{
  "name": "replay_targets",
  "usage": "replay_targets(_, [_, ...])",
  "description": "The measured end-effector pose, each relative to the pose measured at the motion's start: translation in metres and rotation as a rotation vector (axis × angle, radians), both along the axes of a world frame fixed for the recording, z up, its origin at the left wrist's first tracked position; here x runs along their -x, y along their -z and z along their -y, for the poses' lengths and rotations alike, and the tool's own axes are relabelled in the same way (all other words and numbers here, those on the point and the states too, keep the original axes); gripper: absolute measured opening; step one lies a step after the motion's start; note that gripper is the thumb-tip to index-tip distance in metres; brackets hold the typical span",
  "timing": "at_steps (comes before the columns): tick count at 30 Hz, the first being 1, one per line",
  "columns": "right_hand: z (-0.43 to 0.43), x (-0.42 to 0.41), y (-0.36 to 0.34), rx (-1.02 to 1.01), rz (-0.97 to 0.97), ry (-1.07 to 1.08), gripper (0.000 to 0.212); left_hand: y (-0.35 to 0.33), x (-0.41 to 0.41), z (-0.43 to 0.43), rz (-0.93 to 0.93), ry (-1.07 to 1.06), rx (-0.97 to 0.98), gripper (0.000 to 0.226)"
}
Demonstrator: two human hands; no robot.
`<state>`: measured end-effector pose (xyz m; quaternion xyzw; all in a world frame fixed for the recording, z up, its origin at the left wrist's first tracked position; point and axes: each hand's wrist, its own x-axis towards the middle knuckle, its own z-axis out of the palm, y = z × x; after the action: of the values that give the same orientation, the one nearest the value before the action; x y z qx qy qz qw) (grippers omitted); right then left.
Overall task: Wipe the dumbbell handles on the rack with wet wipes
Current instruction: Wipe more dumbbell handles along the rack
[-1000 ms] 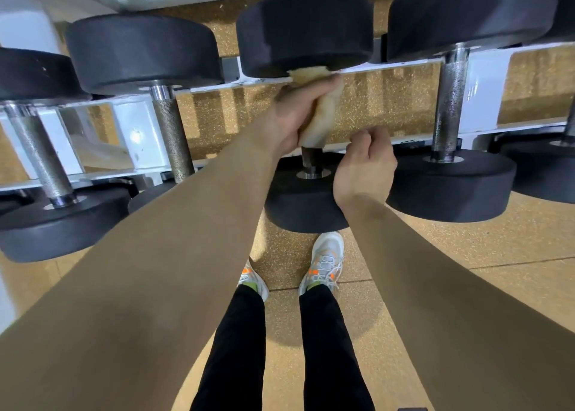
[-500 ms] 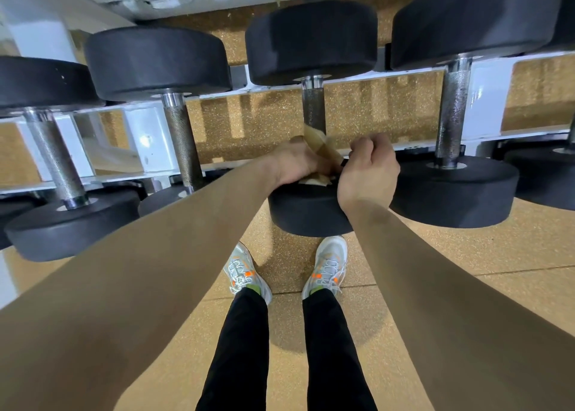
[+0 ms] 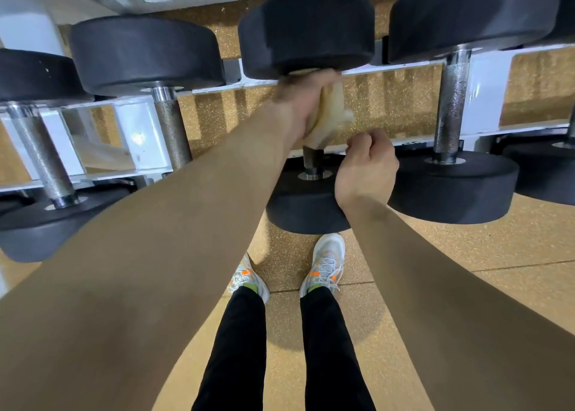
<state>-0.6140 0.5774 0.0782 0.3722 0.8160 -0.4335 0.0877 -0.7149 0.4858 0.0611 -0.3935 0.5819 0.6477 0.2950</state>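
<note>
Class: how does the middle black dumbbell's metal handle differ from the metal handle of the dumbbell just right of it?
The middle dumbbell's metal handle is wrapped in a pale crumpled wet wipe gripped by the left hand; the right neighbour's metal handle is bare and untouched. Only a short dark stub of the middle handle shows; the neighbour's shows full length, glinting. Both join round black weights.

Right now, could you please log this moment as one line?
left hand: grips pale wet wipe round middle black dumbbell's steel handle | right hand: curled, beside handle's lower end
</note>
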Motion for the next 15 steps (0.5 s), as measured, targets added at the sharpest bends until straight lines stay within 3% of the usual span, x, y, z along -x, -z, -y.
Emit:
replay_targets(3, [-0.001, 0.000, 0.000, -0.002, -0.018, 0.000, 0.025, 0.001, -0.018, 0.001, -0.036, 0.059, 0.015, 0.020])
replay_targets(9, [-0.001, -0.001, -0.001, -0.013, -0.022, -0.013, 0.026, 0.012, -0.044, 0.027, 0.142, 0.307, -0.407, 0.014])
replay_targets(13, [-0.001, -0.001, -0.001, 0.000, -0.015, -0.011, 0.026, 0.013, -0.050, 0.027, 0.112, 0.390, -0.407, 0.008])
replay_targets(15, [0.000, -0.001, -0.002, 0.004, -0.017, -0.013, 0.025, 0.012, -0.053, 0.021, 0.089, 0.400, -0.218, 0.024])
